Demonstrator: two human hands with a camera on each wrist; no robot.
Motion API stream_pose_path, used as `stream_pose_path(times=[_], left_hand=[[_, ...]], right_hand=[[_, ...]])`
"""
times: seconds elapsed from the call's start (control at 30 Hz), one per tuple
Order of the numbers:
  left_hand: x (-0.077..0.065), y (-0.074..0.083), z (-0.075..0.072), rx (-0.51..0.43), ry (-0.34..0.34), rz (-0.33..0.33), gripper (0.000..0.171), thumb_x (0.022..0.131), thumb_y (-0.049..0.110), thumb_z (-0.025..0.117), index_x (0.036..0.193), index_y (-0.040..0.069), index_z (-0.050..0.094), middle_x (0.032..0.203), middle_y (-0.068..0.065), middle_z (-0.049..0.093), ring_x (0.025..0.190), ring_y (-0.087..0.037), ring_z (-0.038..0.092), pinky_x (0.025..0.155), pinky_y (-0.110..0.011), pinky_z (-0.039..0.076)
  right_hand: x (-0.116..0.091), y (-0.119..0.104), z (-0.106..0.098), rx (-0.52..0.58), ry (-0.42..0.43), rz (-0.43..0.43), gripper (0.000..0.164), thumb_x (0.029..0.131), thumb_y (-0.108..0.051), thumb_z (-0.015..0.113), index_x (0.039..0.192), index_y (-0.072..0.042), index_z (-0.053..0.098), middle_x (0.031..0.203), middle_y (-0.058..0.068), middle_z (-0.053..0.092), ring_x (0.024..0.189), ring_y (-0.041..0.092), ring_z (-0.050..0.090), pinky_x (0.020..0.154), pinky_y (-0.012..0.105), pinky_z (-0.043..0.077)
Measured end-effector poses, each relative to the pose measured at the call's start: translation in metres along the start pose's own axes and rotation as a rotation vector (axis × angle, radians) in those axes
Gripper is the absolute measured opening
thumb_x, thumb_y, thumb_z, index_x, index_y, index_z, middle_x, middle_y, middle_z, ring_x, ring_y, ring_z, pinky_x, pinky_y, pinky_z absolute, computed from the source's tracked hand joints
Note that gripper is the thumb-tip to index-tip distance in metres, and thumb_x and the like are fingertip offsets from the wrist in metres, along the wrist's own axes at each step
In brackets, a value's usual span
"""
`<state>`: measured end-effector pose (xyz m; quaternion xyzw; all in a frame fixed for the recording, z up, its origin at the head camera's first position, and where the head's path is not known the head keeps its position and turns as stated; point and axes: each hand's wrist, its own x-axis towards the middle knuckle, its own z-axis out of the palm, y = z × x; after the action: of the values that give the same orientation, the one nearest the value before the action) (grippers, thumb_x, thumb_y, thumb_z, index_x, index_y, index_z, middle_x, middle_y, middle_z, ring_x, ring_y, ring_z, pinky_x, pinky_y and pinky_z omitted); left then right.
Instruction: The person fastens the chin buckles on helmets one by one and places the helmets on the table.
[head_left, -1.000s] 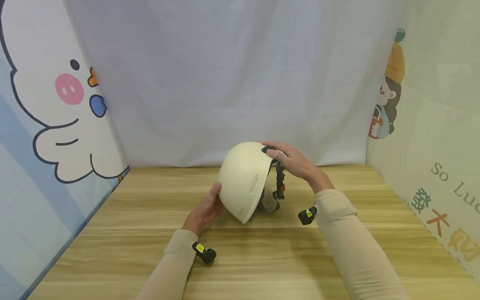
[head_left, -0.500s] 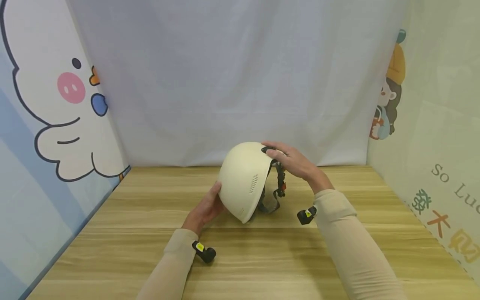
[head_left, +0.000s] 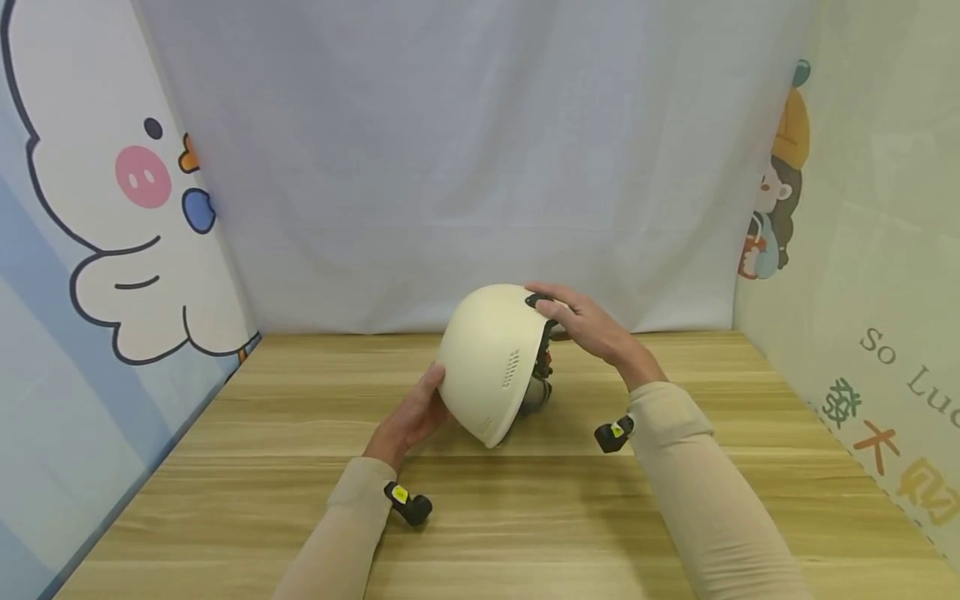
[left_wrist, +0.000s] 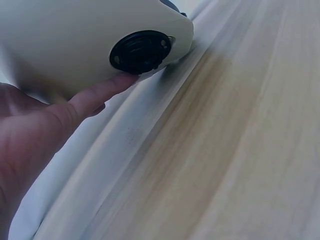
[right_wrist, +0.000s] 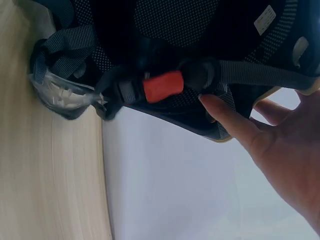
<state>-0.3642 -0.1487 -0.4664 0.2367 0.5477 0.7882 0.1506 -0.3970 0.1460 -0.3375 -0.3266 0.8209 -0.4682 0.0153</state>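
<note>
A cream helmet (head_left: pixel 480 358) is tilted over the table, its hollow side facing right. My left hand (head_left: pixel 408 421) holds the rounded shell from the lower left, thumb on the side; its other fingers are mostly hidden. In the left wrist view, one finger reaches a round black fitting (left_wrist: pixel 140 51) on the shell. At the upper right, my right hand (head_left: pixel 588 323) grips the rim beside a small black fitting (head_left: pixel 536 300). Dark padding fills the inside in the right wrist view, crossed by a grey chin strap (right_wrist: pixel 265 75) with a red buckle (right_wrist: pixel 163 86).
The wood-grain table (head_left: pixel 300 517) ends at a pale curtain (head_left: pixel 480 167) behind the helmet. Cartoon-printed panels stand on both sides, a white bird figure (head_left: pixel 112 200) on the left one. Small black wrist cameras hang from both sleeves.
The dangling chin strap and red buckle have swung left, in toward the helmet's hollow. The helmet has shifted very slightly right, and both hands keep nearly the same hold.
</note>
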Motion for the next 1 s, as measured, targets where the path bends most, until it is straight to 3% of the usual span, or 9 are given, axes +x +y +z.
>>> stream_pose_path(times=[0.13,0.27,0.43,0.57,0.77,0.9,1.0], left_hand=[[0.001,0.001,0.0,0.003,-0.008,0.003,0.08,0.097,0.059,0.046,0.157,0.02,0.012,0.137,-0.014,0.036,0.121,-0.029,0.043,0.095,-0.059,0.038],[0.001,0.004,0.001,0.019,-0.007,0.002,0.083,0.096,0.058,0.048,0.159,0.023,0.009,0.144,-0.018,0.031,0.126,-0.033,0.04,0.097,-0.064,0.036],[0.0,0.007,0.003,0.044,0.015,0.001,0.086,0.096,0.06,0.05,0.16,0.024,0.007,0.148,-0.021,0.027,0.127,-0.034,0.039,0.099,-0.062,0.036],[-0.002,0.005,0.002,0.04,0.02,-0.012,0.072,0.101,0.055,0.038,0.16,0.026,0.007,0.152,-0.02,0.023,0.131,-0.036,0.035,0.1,-0.061,0.034],[-0.008,0.001,-0.004,-0.063,0.038,-0.086,0.058,0.106,0.052,0.019,0.159,0.031,0.012,0.159,-0.018,0.018,0.139,-0.038,0.027,0.105,-0.065,0.029],[-0.008,0.0,-0.007,-0.095,0.012,-0.076,0.055,0.106,0.046,0.016,0.16,0.033,0.013,0.161,-0.016,0.016,0.141,-0.039,0.024,0.102,-0.07,0.029],[-0.008,0.0,-0.009,-0.085,-0.002,-0.094,0.059,0.105,0.049,0.018,0.16,0.026,0.016,0.16,-0.017,0.018,0.141,-0.04,0.024,0.102,-0.072,0.029]], right_hand=[[0.001,0.001,0.001,0.074,-0.009,0.011,0.055,0.106,-0.044,0.043,0.155,-0.019,0.039,0.157,0.011,0.034,0.136,0.036,0.043,0.094,0.053,0.05],[0.001,0.003,0.001,0.134,-0.011,0.012,0.055,0.106,-0.041,0.043,0.155,-0.017,0.038,0.157,0.013,0.034,0.135,0.037,0.043,0.093,0.054,0.051],[-0.002,0.004,0.001,0.173,-0.006,-0.003,0.055,0.106,-0.038,0.044,0.155,-0.015,0.038,0.156,0.014,0.034,0.133,0.038,0.044,0.093,0.056,0.05],[-0.004,0.008,0.002,0.182,-0.006,-0.012,0.054,0.106,-0.037,0.044,0.155,-0.014,0.038,0.156,0.015,0.034,0.131,0.038,0.046,0.092,0.056,0.05],[-0.005,0.012,0.003,0.19,-0.018,-0.023,0.054,0.106,-0.037,0.043,0.155,-0.014,0.038,0.156,0.015,0.034,0.127,0.038,0.05,0.09,0.055,0.052],[-0.004,0.013,0.002,0.185,-0.013,-0.032,0.054,0.106,-0.035,0.042,0.156,-0.012,0.037,0.154,0.016,0.036,0.124,0.038,0.053,0.089,0.056,0.052],[-0.003,0.013,0.002,0.181,-0.006,-0.036,0.055,0.106,-0.035,0.042,0.156,-0.012,0.037,0.154,0.016,0.037,0.122,0.039,0.053,0.087,0.056,0.053]])
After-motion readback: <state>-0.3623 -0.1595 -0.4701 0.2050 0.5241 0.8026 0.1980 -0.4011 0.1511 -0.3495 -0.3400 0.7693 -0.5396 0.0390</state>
